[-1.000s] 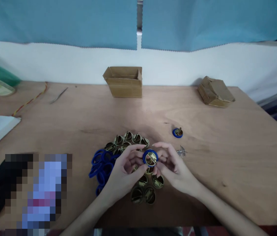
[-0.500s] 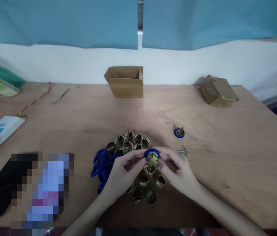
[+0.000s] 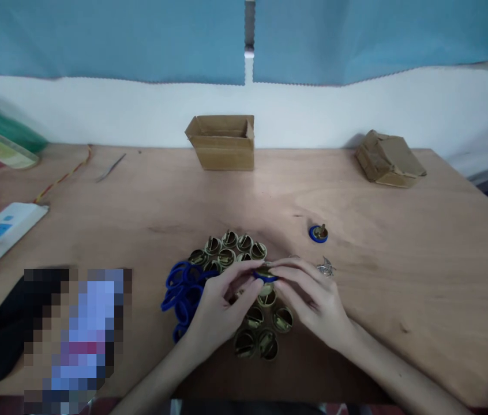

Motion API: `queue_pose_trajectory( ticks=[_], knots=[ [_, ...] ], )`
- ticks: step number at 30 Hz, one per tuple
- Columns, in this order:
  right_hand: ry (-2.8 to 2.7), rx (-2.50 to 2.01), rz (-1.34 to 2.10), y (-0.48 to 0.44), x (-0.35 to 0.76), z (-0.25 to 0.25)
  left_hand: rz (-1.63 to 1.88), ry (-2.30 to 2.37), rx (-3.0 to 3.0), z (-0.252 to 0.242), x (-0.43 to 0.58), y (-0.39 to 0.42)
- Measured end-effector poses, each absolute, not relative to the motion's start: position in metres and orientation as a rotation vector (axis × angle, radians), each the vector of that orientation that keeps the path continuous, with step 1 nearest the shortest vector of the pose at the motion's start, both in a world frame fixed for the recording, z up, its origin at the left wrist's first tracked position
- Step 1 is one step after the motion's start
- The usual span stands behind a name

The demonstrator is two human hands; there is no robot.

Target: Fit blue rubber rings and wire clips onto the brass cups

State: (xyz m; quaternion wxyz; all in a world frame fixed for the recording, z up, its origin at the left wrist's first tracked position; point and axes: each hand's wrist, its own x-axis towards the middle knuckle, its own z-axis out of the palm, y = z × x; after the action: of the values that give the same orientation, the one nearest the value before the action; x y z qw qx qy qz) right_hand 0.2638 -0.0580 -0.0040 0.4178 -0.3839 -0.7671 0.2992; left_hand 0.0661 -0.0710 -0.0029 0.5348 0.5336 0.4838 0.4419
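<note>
Between the fingertips of both hands is a round brass-coloured cap with a blue ring (image 3: 265,275) around it. My left hand (image 3: 229,297) pinches its left side, and my right hand (image 3: 307,291) grips the right side. Beneath and around my hands lie several brass-coloured round caps (image 3: 282,319) with metal pieces inside. A heap of loose blue rings (image 3: 182,288) lies just left of my left hand. Beyond my right hand sits another cap fitted with a blue ring (image 3: 318,233). Close to my right knuckles is a small pile of thin wire pieces (image 3: 326,267).
An open cardboard box (image 3: 226,154) stands at the back, and a crumpled one (image 3: 390,160) lies at the back right. On the left are a white power strip (image 3: 8,230), a black object (image 3: 14,328) and a pixelated patch. Tweezers-like metal (image 3: 111,168) lie at the back left.
The ringed cap has tilted in my fingers; the ring's blue edge now faces me and less of the brass inside shows. My right fingers have shifted over its top.
</note>
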Motion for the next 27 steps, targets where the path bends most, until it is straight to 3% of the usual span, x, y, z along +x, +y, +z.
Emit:
queue_pose_trajectory(
  ticks=[6, 14, 27],
  knots=[
    [-1.916, -0.968, 0.888, -0.055, 0.265, 0.004, 1.161, 1.111, 1.195, -0.007, 0.067, -0.073],
    [-2.185, -1.701, 0.761, -0.018, 0.336, 0.0, 1.219, 1.197, 1.216, 0.0, 0.066, -0.076],
    [-2.197, -1.602, 0.755, -0.011, 0.313, -0.022, 1.221, 1.226, 1.207, -0.004, 0.067, -0.074]
  ],
)
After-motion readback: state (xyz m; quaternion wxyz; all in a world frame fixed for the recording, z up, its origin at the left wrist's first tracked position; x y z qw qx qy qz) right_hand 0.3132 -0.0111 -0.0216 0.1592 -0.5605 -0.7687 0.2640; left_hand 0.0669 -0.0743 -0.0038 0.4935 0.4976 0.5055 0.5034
